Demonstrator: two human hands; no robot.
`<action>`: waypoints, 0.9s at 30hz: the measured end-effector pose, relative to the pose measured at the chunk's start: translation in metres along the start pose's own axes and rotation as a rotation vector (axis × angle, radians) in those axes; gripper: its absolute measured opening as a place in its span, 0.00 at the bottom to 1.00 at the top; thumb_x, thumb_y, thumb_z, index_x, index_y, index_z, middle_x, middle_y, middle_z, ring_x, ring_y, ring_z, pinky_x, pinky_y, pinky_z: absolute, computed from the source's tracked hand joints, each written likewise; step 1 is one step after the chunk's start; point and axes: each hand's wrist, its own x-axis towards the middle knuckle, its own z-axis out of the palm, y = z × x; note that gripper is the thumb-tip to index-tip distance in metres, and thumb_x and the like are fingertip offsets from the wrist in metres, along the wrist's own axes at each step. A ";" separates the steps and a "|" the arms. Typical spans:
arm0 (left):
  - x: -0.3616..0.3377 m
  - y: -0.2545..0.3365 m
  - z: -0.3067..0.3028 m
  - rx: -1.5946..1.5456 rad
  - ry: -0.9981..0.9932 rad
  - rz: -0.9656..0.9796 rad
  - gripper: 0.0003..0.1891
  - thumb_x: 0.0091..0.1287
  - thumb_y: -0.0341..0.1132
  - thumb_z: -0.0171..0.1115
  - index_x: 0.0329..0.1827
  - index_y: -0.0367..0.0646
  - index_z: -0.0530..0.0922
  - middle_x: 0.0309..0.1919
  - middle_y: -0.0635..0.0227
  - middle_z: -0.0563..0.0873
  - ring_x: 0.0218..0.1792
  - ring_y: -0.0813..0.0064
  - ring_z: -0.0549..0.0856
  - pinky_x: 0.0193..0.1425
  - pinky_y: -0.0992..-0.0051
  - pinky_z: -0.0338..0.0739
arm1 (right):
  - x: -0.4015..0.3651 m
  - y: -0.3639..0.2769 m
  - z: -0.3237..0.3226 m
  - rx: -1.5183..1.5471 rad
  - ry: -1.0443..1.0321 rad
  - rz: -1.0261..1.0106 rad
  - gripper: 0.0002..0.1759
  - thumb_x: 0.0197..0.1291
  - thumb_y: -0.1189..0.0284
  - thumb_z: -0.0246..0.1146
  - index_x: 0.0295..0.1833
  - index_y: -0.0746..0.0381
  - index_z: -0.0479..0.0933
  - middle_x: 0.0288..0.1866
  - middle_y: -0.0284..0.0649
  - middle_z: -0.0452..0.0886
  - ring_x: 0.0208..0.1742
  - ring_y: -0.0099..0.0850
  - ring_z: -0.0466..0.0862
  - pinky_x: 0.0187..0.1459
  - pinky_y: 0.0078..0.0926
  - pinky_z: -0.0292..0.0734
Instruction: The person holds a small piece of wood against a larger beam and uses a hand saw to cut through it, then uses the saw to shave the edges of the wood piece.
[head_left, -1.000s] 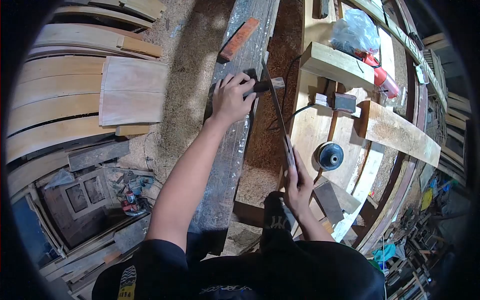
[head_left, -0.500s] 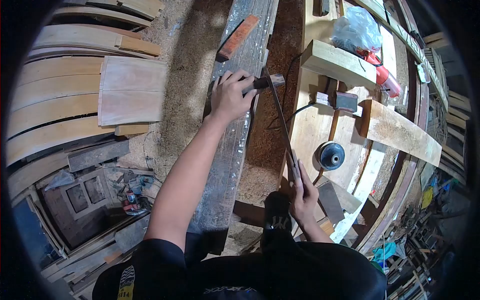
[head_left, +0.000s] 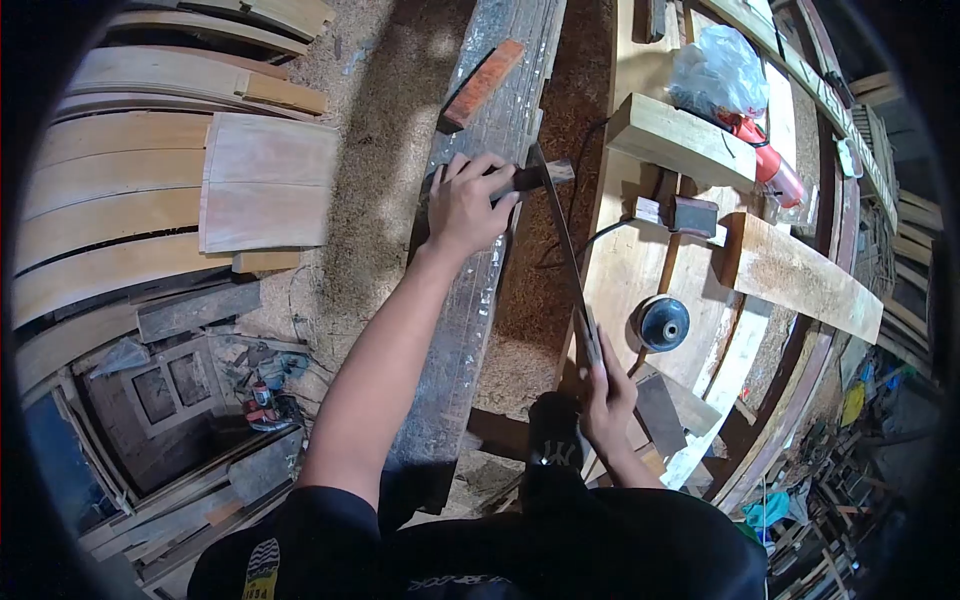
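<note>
My left hand [head_left: 468, 205] is wrapped over a dark wood piece [head_left: 530, 179], pressing it on the long worn plank [head_left: 440, 360]; the piece's pale end juts past the plank's right edge. A hand saw [head_left: 568, 250] runs from that protruding end back toward me, its blade crossing the wood. My right hand [head_left: 608, 400] is closed round the saw's handle end. On the plank beyond my left hand lies a reddish wood block [head_left: 481, 84].
Right of the saw, a bench [head_left: 625, 260] holds a black round disc [head_left: 663, 323], a thick timber block [head_left: 680, 140], a curved board [head_left: 808, 278], a red tool [head_left: 770, 165] and a plastic bag [head_left: 718, 70]. Pale panels [head_left: 268, 182] lie at left; sawdust covers the floor.
My right hand and the saw have shifted slightly toward me. My left hand stays on the dark wood piece. The whole view has moved a little.
</note>
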 end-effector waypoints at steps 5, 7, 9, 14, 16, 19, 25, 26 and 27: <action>0.002 -0.003 -0.002 -0.014 -0.003 0.047 0.14 0.56 0.36 0.75 0.46 0.49 0.89 0.49 0.75 0.85 0.51 0.62 0.82 0.59 0.57 0.76 | 0.046 -0.023 0.016 -0.062 0.032 -0.128 0.24 0.79 0.74 0.53 0.75 0.70 0.71 0.65 0.53 0.84 0.66 0.31 0.82 0.68 0.29 0.72; 0.000 -0.003 -0.003 0.037 -0.019 0.058 0.14 0.56 0.35 0.75 0.46 0.49 0.89 0.48 0.74 0.85 0.51 0.61 0.82 0.58 0.57 0.77 | 0.081 -0.027 0.034 -0.064 0.020 -0.182 0.25 0.81 0.71 0.52 0.79 0.66 0.69 0.38 0.29 0.78 0.31 0.13 0.67 0.32 0.13 0.63; 0.000 -0.002 -0.001 0.023 -0.015 0.040 0.14 0.56 0.35 0.74 0.46 0.48 0.89 0.48 0.74 0.85 0.51 0.61 0.82 0.58 0.58 0.77 | 0.082 -0.027 0.035 0.011 0.006 -0.103 0.25 0.81 0.72 0.52 0.79 0.66 0.69 0.38 0.28 0.78 0.31 0.14 0.68 0.32 0.14 0.64; 0.002 0.000 -0.003 -0.013 -0.017 0.009 0.14 0.56 0.34 0.74 0.46 0.46 0.90 0.47 0.74 0.85 0.50 0.61 0.81 0.58 0.58 0.77 | 0.007 0.016 0.004 -0.156 0.027 -0.155 0.25 0.81 0.72 0.52 0.78 0.68 0.68 0.58 0.37 0.84 0.35 0.15 0.73 0.39 0.12 0.70; 0.000 0.001 -0.001 -0.006 0.011 0.048 0.13 0.56 0.34 0.74 0.45 0.45 0.89 0.47 0.74 0.85 0.49 0.60 0.81 0.57 0.59 0.78 | 0.008 0.001 0.005 -0.148 0.040 -0.166 0.25 0.80 0.73 0.52 0.77 0.71 0.69 0.62 0.46 0.84 0.51 0.25 0.77 0.55 0.22 0.70; 0.003 -0.001 -0.003 0.017 -0.005 0.078 0.13 0.56 0.34 0.74 0.44 0.44 0.89 0.47 0.73 0.86 0.47 0.60 0.82 0.54 0.59 0.80 | 0.048 -0.020 0.022 -0.076 0.040 -0.130 0.24 0.79 0.74 0.52 0.75 0.73 0.69 0.66 0.54 0.83 0.67 0.35 0.82 0.70 0.31 0.70; 0.003 -0.002 -0.004 -0.007 -0.015 0.076 0.12 0.56 0.34 0.74 0.43 0.44 0.89 0.47 0.73 0.85 0.47 0.60 0.82 0.54 0.59 0.80 | 0.062 -0.012 0.024 -0.051 0.018 -0.066 0.25 0.80 0.73 0.52 0.77 0.69 0.69 0.52 0.39 0.80 0.50 0.24 0.74 0.51 0.23 0.66; 0.005 -0.002 -0.003 -0.009 -0.013 0.078 0.12 0.56 0.34 0.74 0.43 0.44 0.89 0.47 0.73 0.85 0.47 0.60 0.82 0.54 0.59 0.80 | 0.047 0.003 0.016 -0.082 0.040 -0.207 0.25 0.81 0.71 0.53 0.78 0.66 0.69 0.37 0.26 0.76 0.31 0.13 0.67 0.32 0.14 0.61; 0.003 -0.002 -0.002 -0.021 -0.010 0.076 0.12 0.56 0.34 0.74 0.44 0.45 0.89 0.47 0.73 0.85 0.47 0.60 0.82 0.54 0.59 0.80 | 0.030 0.016 0.010 -0.118 0.069 -0.252 0.25 0.81 0.71 0.53 0.78 0.66 0.69 0.39 0.27 0.78 0.31 0.13 0.67 0.31 0.13 0.61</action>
